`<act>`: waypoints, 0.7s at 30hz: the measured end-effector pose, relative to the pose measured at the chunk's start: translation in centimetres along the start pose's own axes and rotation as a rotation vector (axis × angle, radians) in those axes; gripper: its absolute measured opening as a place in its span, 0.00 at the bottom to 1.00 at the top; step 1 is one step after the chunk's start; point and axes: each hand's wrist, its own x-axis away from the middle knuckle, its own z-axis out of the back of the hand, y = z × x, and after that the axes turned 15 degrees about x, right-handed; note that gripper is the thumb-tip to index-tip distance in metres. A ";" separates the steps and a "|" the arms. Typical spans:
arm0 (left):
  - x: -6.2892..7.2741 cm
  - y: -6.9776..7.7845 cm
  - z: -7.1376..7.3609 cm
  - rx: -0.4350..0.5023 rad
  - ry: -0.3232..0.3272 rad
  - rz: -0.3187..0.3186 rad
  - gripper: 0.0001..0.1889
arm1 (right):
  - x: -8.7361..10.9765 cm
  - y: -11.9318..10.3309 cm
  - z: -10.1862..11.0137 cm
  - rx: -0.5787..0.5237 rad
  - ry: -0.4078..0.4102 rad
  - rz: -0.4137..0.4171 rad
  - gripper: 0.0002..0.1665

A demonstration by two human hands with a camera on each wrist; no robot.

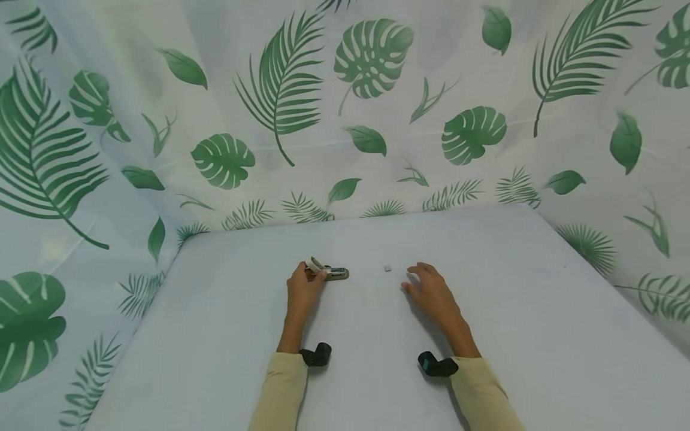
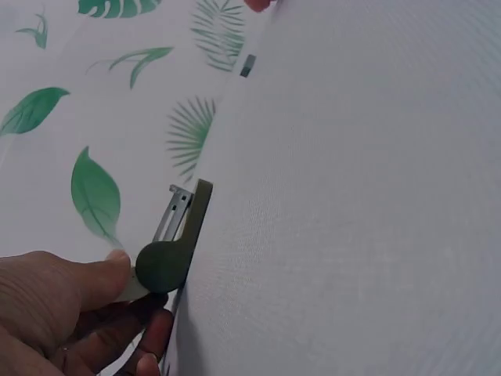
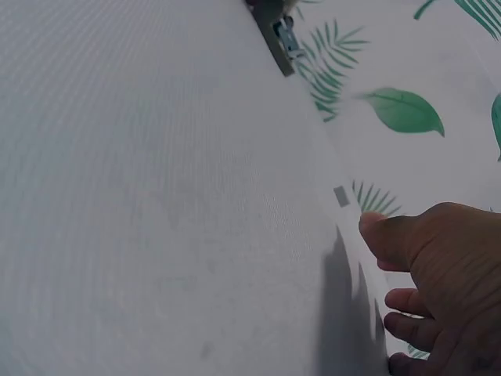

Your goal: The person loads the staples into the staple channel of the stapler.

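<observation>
My left hand (image 1: 303,294) grips a small olive-green stapler (image 1: 339,275) by its hinge end on the white table. The stapler's top arm is swung up and back, so its metal staple channel (image 2: 174,215) lies exposed in the left wrist view. To the right of it lies a small grey block (image 1: 387,269), which looks like a short strip of staples. My right hand (image 1: 434,297) hovers just right of that block, fingers loosely bent and apart from it. In the right wrist view the thumb (image 3: 391,237) stands close to the block (image 3: 341,196), with nothing held.
The white tabletop (image 1: 372,371) spreads around both hands. Behind it and along both sides hangs a pale curtain (image 1: 409,137) printed with green leaves. A black camera mount (image 1: 317,355) sits on the left wrist, and another black mount (image 1: 436,365) on the right.
</observation>
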 end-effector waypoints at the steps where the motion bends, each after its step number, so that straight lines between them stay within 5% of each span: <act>1: 0.0 0.0 0.0 -0.001 0.013 0.009 0.16 | 0.1 0.0 -0.1 -0.003 -0.001 0.004 0.26; 7: 0.2 0.4 -0.1 -0.001 0.029 -0.018 0.14 | 0.0 0.2 -0.3 -0.014 -0.004 0.031 0.26; 21: 1.9 1.1 -1.6 -0.016 -0.178 -0.032 0.15 | -0.2 -0.2 -0.3 0.024 -0.057 0.030 0.25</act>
